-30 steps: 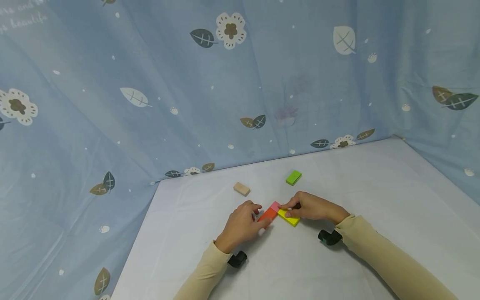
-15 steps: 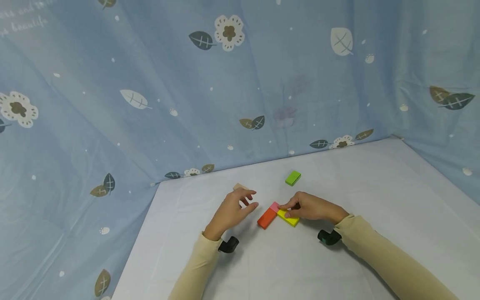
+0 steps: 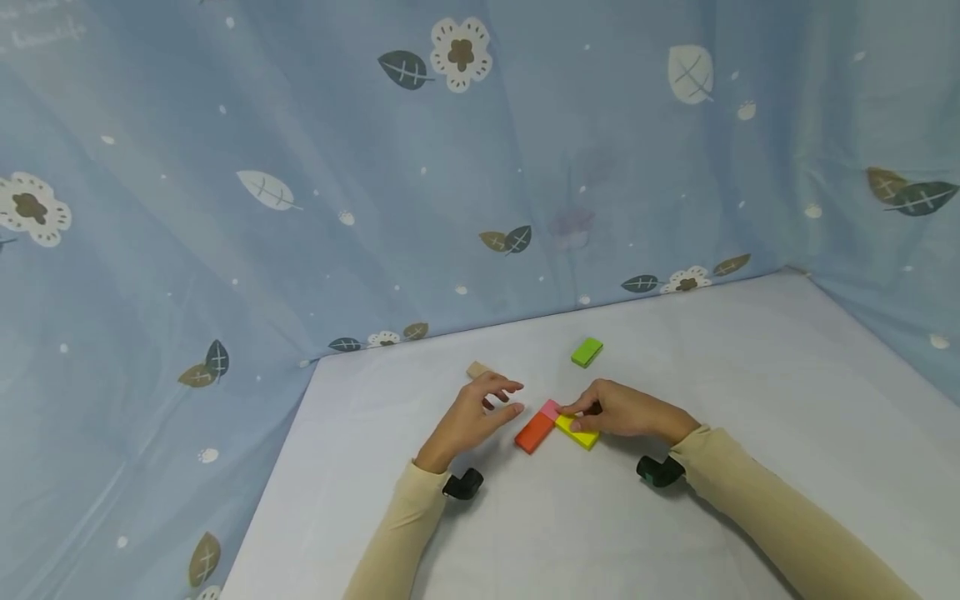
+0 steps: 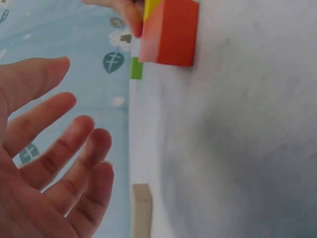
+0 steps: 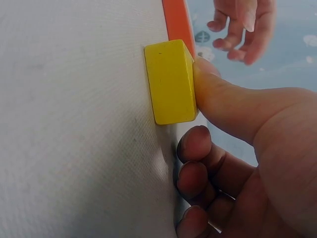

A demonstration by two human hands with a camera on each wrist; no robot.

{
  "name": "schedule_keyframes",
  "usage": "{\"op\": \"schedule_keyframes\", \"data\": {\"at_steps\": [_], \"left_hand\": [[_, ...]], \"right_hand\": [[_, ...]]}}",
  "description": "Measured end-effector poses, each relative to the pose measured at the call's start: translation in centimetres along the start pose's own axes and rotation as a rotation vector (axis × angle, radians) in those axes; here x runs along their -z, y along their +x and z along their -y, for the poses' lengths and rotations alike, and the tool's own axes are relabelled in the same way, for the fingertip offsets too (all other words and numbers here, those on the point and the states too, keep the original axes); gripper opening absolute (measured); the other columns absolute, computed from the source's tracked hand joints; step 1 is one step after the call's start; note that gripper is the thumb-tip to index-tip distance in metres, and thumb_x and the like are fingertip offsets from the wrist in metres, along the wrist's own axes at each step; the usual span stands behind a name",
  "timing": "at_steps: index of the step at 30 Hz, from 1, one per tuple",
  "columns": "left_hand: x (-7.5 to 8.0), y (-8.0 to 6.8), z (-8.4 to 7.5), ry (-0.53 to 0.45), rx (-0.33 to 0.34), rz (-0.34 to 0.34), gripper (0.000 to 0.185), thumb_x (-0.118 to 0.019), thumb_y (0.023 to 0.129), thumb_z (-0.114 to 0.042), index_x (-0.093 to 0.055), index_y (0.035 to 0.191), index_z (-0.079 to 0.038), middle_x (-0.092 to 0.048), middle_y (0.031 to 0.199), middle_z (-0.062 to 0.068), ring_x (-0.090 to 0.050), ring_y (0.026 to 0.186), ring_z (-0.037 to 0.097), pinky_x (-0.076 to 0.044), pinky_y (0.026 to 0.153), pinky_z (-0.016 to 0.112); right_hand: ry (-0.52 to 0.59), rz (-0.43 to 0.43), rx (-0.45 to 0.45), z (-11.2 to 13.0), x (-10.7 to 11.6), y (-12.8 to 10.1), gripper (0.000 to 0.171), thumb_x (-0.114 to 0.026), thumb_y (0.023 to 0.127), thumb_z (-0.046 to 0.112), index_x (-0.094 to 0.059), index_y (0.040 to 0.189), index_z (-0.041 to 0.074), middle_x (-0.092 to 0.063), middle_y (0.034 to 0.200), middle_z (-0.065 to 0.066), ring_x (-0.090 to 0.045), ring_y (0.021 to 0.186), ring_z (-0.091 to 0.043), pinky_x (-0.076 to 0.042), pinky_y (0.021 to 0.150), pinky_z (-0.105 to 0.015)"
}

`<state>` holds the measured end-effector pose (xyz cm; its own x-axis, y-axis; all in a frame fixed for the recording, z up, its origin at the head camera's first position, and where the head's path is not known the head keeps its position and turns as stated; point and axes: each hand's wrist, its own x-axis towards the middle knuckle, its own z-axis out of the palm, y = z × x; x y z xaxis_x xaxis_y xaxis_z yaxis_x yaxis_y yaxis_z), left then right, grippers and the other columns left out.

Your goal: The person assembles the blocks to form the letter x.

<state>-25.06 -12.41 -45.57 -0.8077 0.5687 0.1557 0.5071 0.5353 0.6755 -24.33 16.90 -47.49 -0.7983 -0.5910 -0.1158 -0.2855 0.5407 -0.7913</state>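
Note:
On the white table an orange-red block (image 3: 535,432), a small pink block (image 3: 550,410) and a yellow block (image 3: 577,432) lie touching, forming a corner with the pink one at its tip. My right hand (image 3: 630,408) holds the yellow block, thumb on its top and index fingertip by the pink end; the other fingers curl beside it in the right wrist view. To the left my left hand (image 3: 468,421) hovers with fingers spread and loosely bent, nothing in them, apart from the orange-red block. Behind it a plain wooden block (image 3: 476,369) is partly hidden.
A green block (image 3: 587,352) lies farther back, right of the wooden one. Behind the table's far edge hangs a blue curtain (image 3: 337,125) with leaf and flower prints. A black wrist camera (image 3: 463,484) sits under the left wrist, another one (image 3: 660,472) under the right.
My left hand has come off the orange-red block and moved left and back, now covering part of the wooden block. My right hand stays on the yellow block.

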Motion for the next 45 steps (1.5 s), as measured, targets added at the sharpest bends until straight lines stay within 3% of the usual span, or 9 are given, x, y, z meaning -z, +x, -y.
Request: {"op": "schedule_keyframes", "data": {"at_steps": [13,22,39,45], "left_hand": [[-1.4,0.2,0.3,-0.028,-0.029,0.078,0.035,-0.070,0.099,-0.023,-0.070,0.131,-0.009,-0.061,0.134,0.008,-0.061,0.119,0.027,-0.053,0.095,0.040],[-1.8,0.1,0.4,-0.015,-0.018,0.164,0.038,-0.068,0.100,-0.027,-0.068,0.134,-0.009,-0.056,0.141,0.010,-0.054,0.132,0.027,-0.044,0.115,0.049],[-2.1,0.3,0.7,0.058,-0.068,0.219,0.037,-0.065,0.101,-0.017,-0.067,0.138,-0.010,-0.053,0.144,0.018,-0.049,0.136,0.034,-0.040,0.116,0.057],[-2.4,0.5,0.3,0.138,-0.092,0.213,0.039,-0.067,0.101,-0.017,-0.066,0.140,-0.010,-0.054,0.146,0.018,-0.051,0.134,0.035,-0.043,0.113,0.053]], "right_hand": [[0.012,-0.009,0.028,-0.3,0.1,-0.1,0.041,-0.077,0.093,0.024,-0.071,0.130,0.007,-0.044,0.065,0.007,-0.044,0.061,-0.008,-0.031,0.056,-0.019],[0.026,-0.002,0.036,-0.3,0.0,-0.1,0.041,-0.076,0.094,0.024,-0.070,0.130,0.007,-0.044,0.065,0.008,-0.044,0.062,-0.007,-0.032,0.056,-0.019],[0.029,-0.004,0.013,-0.2,0.0,0.0,0.041,-0.076,0.095,0.024,-0.070,0.131,0.006,-0.045,0.067,0.006,-0.045,0.062,-0.008,-0.032,0.055,-0.020],[0.023,-0.002,0.024,-0.1,0.1,-0.1,0.040,-0.075,0.095,0.024,-0.070,0.131,0.007,-0.045,0.065,0.007,-0.043,0.062,-0.008,-0.031,0.056,-0.020]]}}
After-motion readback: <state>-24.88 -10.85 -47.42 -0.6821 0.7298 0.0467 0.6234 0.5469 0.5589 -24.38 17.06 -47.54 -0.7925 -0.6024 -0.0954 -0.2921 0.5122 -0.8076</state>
